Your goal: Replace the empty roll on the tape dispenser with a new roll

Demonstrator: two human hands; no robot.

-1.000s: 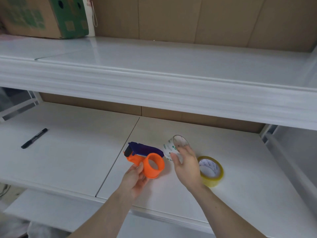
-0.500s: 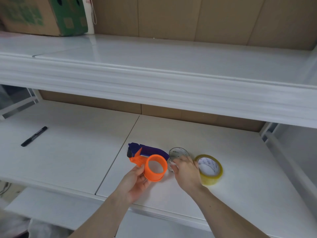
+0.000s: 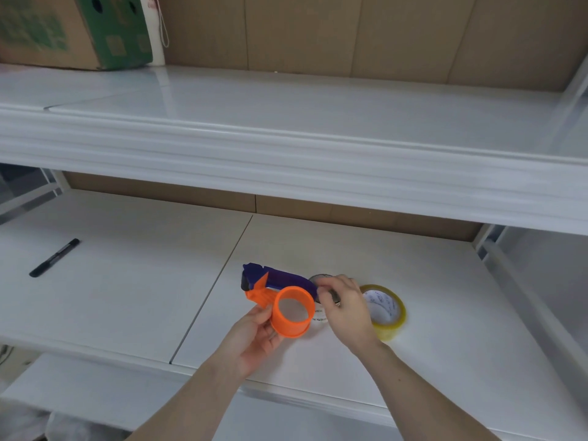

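We rest on the white laminate shelf (image 3: 127, 297) the new yellow tape roll (image 3: 386, 308), our left hand (image 3: 251, 342) clamping the orange-and-purple plastic tape dispenser (image 3: 280, 297) with bare hub exposed for loading, our right hand (image 3: 345, 310) pinching the empty clear core (image 3: 319, 278) aside.

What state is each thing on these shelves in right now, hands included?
Tape dispenser: held off the shelf, orange hub bare.
Left hand: gripping the dispenser.
Empty roll: lying beside the hub, under the right hand.
Right hand: fingers on the empty roll.
New roll: flat on the shelf, untouched.
Marker: capped, lying flat.
Cardboard box: on the upper shelf.
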